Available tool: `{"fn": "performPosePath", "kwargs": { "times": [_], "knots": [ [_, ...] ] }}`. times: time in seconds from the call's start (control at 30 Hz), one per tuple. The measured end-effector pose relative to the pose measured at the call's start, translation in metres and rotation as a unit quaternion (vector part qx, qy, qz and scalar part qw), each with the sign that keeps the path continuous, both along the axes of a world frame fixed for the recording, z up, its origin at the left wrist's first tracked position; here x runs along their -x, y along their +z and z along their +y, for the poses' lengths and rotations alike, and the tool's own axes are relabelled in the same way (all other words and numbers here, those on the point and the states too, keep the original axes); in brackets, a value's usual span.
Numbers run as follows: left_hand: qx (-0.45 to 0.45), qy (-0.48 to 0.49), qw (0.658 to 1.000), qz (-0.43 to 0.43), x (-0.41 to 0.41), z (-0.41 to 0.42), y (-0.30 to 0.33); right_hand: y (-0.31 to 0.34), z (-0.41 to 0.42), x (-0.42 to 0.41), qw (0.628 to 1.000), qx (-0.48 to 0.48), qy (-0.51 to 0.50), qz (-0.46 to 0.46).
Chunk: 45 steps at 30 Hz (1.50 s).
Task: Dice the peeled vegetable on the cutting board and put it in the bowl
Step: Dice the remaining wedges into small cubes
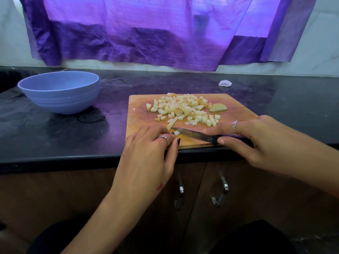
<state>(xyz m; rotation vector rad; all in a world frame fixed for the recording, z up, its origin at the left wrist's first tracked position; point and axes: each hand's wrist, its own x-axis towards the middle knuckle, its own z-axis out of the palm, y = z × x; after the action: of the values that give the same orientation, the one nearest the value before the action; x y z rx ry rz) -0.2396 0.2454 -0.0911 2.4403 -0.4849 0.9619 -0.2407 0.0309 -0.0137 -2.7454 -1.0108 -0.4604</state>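
Note:
A wooden cutting board point(139, 114) lies on the black counter. A heap of pale diced vegetable cubes point(183, 108) covers its far half, with one uncut wedge point(218, 107) at the heap's right end. My right hand point(256, 142) grips the dark handle of a knife point(192, 134), whose blade points left across the board's near side. My left hand point(146, 153) pinches a small vegetable strip point(177, 133) against the board, right at the blade. A blue bowl point(60, 91) stands to the left of the board, apart from it; no pieces show inside.
A small white scrap point(225, 83) lies on the counter behind the board. A purple curtain point(146, 30) hangs over the back wall. The counter's front edge point(73, 159) runs just under the board, with cabinet doors and metal handles point(221, 191) below.

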Motion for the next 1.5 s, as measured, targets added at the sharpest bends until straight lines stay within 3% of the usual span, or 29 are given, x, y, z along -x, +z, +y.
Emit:
{"fn": "performPosePath", "kwargs": {
  "times": [0.2, 0.57, 0.9, 1.13, 1.5],
  "knots": [
    [-0.010, 0.003, 1.000, -0.002, 0.004, 0.002, -0.002, -0.012, -0.007, 0.006, 0.997, -0.036, -0.072, -0.018],
    [-0.012, 0.000, 1.000, -0.015, 0.004, 0.006, -0.006, -0.010, -0.002, 0.006, 0.994, -0.073, -0.045, 0.071],
    [-0.015, 0.005, 1.000, -0.021, 0.004, 0.003, -0.003, 0.002, -0.002, -0.001, 0.998, -0.044, 0.026, 0.039],
    [-0.027, 0.009, 1.000, 0.000, 0.003, 0.008, -0.002, 0.003, 0.001, 0.005, 0.999, 0.041, -0.021, -0.019],
    [-0.035, 0.008, 0.999, 0.010, 0.002, 0.010, -0.003, -0.009, -0.004, 0.011, 0.997, -0.069, -0.022, 0.024]
  ]
}}
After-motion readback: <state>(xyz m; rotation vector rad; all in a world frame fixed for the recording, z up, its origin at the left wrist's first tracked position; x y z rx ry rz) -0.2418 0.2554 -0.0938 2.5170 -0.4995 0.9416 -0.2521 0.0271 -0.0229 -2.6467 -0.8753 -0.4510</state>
